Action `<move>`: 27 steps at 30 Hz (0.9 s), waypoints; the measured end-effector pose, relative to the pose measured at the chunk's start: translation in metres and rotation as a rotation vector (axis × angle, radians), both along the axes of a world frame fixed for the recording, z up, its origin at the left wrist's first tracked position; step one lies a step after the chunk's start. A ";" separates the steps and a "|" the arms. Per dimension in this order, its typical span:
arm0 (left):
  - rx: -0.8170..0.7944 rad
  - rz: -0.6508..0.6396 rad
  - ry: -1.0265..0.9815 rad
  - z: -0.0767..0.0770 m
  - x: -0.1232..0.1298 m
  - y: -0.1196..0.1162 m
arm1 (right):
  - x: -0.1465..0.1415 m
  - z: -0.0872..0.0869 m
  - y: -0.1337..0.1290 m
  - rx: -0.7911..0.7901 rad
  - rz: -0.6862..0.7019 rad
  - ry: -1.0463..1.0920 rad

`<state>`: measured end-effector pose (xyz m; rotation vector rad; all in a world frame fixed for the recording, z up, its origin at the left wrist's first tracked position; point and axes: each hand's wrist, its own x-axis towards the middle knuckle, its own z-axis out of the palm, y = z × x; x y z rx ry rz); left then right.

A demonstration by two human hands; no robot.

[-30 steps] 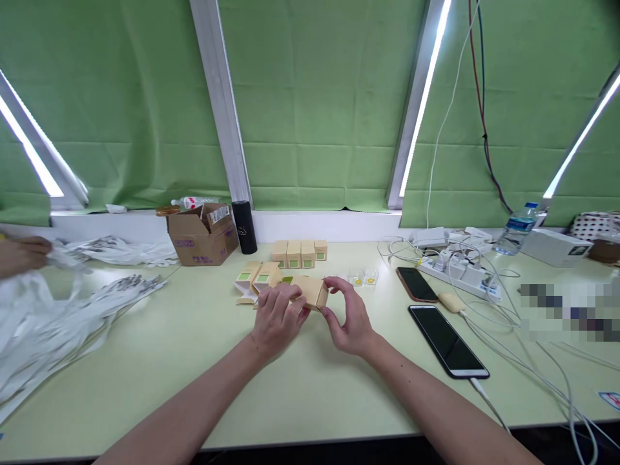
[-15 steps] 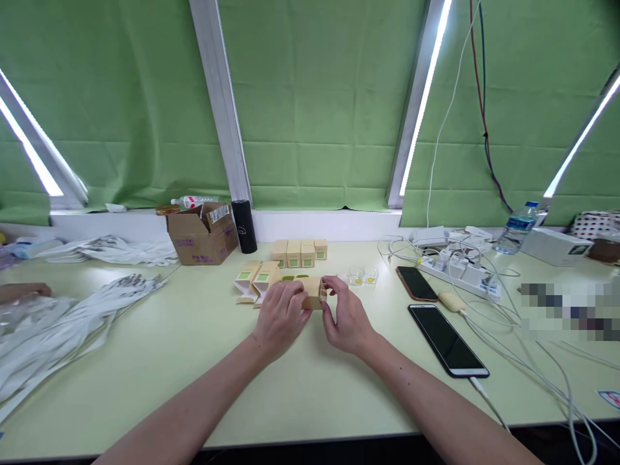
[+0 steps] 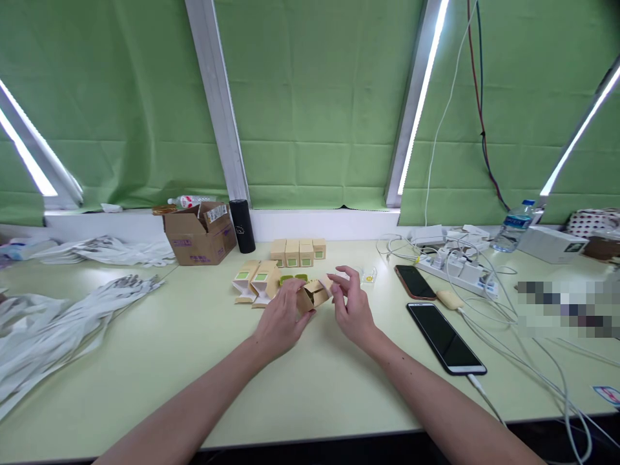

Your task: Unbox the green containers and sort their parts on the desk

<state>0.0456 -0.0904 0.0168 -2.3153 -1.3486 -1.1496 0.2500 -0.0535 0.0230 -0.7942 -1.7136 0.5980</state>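
A small brown cardboard box (image 3: 307, 298) is tilted, its open end with raised flaps facing up toward me. My left hand (image 3: 282, 316) grips it from the left. Beside its right flap is my right hand (image 3: 352, 307), fingers curled and slightly apart; whether a fingertip touches the flap is unclear. Two opened brown boxes with green labels (image 3: 256, 284) stand left of my left hand. Green round items (image 3: 294, 279) lie just behind the held box. Farther back, several closed small boxes (image 3: 292, 252) form a row. Small clear containers (image 3: 369, 276) sit behind my right hand.
A large carton (image 3: 199, 237) and black cylinder (image 3: 242, 226) stand at the back left. White straps (image 3: 80, 323) cover the left side. Two phones (image 3: 446, 338), a power strip (image 3: 462, 274), cables and a water bottle (image 3: 514, 227) are on the right.
The held box has turned and tilted, so its open end now shows. My right hand has moved slightly off its right side. The other person's hand at the left edge has mostly left view.
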 end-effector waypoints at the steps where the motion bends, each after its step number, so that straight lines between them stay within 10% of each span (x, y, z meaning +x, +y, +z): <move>1: -0.018 -0.013 0.000 -0.001 0.000 0.000 | 0.001 0.000 0.002 -0.026 -0.007 0.021; 7: -0.175 -0.025 0.059 0.002 0.003 -0.002 | 0.005 0.000 0.017 -0.042 -0.048 0.007; 18: -0.248 -0.011 0.050 0.007 0.005 -0.004 | 0.012 -0.008 0.033 0.518 0.002 -0.215; 27: -0.215 -0.014 0.044 0.003 0.005 -0.003 | 0.009 0.003 0.016 0.438 -0.029 -0.181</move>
